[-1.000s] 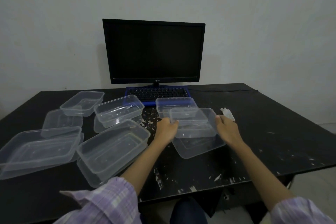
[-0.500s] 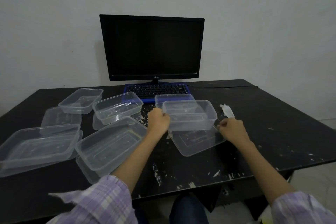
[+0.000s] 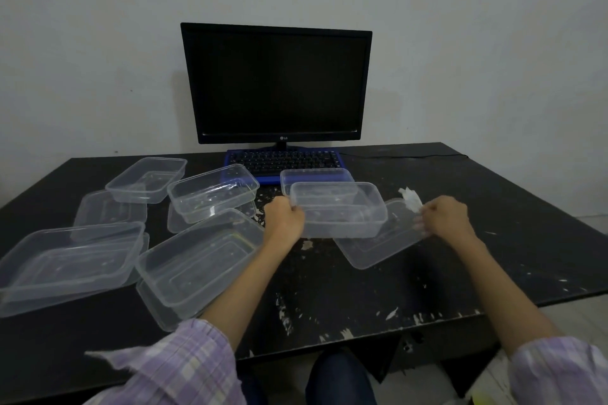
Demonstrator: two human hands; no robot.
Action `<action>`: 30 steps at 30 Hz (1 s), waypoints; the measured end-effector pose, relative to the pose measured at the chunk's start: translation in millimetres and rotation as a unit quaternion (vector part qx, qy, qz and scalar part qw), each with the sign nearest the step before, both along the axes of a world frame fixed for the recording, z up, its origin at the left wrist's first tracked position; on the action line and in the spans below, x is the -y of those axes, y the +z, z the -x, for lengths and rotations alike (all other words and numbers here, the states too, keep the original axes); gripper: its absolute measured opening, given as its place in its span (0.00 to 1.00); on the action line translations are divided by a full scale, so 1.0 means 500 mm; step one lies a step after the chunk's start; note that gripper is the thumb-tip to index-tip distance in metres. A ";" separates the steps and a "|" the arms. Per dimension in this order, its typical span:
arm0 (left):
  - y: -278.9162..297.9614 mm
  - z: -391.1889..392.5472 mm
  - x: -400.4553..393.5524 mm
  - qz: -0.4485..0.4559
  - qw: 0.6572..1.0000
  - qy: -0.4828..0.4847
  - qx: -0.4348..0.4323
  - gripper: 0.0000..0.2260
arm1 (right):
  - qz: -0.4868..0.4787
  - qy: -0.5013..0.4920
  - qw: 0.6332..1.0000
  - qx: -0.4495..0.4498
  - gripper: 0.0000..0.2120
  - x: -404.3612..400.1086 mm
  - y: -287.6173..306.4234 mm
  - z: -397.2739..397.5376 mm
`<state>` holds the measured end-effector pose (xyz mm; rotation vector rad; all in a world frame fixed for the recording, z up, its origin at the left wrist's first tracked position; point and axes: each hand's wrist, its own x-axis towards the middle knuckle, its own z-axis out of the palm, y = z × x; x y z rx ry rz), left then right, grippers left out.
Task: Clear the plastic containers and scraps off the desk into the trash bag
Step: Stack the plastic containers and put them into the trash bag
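1. Plastic containers, clear and rectangular, lie scattered over the left and middle of the black desk (image 3: 493, 260); none has gone into a trash bag, and no bag shows in view.
2. Left hand (image 3: 285, 220) has its grip curled round the left end of one container (image 3: 339, 210), apparently lifted a little above the desk, probably to gather it with others.
3. Right hand (image 3: 444, 217) pinches the right edge of a flat lid (image 3: 378, 246) lying partly under that container, likely to pick it up as well.
4. Just beyond the right hand sits a crumpled white scrap (image 3: 410, 198) on the desk.
5. Every container looks empty; some sit on lids or overlap one another, as with the near-left pair (image 3: 197, 260).
6. Another container (image 3: 316, 176) rests against the blue keyboard (image 3: 283, 161), below the dark monitor (image 3: 276, 82).
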<state>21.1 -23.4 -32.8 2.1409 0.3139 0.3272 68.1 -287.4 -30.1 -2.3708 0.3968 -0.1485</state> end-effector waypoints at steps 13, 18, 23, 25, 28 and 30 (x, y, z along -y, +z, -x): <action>-0.013 0.008 0.017 -0.035 0.999 -0.006 -0.030 0.09 | 0.005 0.019 0.972 0.233 0.12 0.027 0.158 0.054; 0.006 0.014 0.033 -0.064 0.997 -0.029 0.034 0.10 | 0.092 0.092 0.926 0.354 0.13 -0.031 0.151 0.065; 0.055 0.006 0.065 0.138 0.981 -0.115 0.074 0.12 | 0.197 0.195 0.869 0.409 0.11 -0.124 0.132 0.085; 0.076 0.008 0.080 0.284 0.948 -0.132 0.051 0.13 | 0.225 0.226 0.855 0.409 0.11 -0.153 0.118 0.085; 0.091 -0.003 0.090 0.404 0.903 -0.144 0.020 0.20 | 0.244 0.241 0.849 0.403 0.12 -0.185 0.096 0.085; 0.097 -0.004 0.092 0.426 0.890 -0.159 0.026 0.18 | 0.246 0.244 0.847 0.403 0.12 -0.202 0.084 0.089</action>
